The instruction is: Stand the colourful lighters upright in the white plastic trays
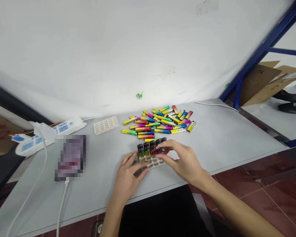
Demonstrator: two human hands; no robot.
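A pile of rainbow-coloured lighters [160, 121] lies on the grey table [224, 141] near the wall. In front of it a beige honeycomb tray [151, 161] holds several lighters standing upright, black caps up [148, 146]. My left hand [128, 174] rests at the tray's left front corner, fingers curled against its edge. My right hand [182, 158] hovers over the tray's right side, fingers bent around a lighter [160, 150] that is partly blurred.
A second, empty honeycomb tray [106, 125] lies to the left of the pile. A phone [71, 157] on a white cable and white power strips [46, 133] sit at the left. Cardboard [268, 80] and a blue frame [261, 49] stand at the right.
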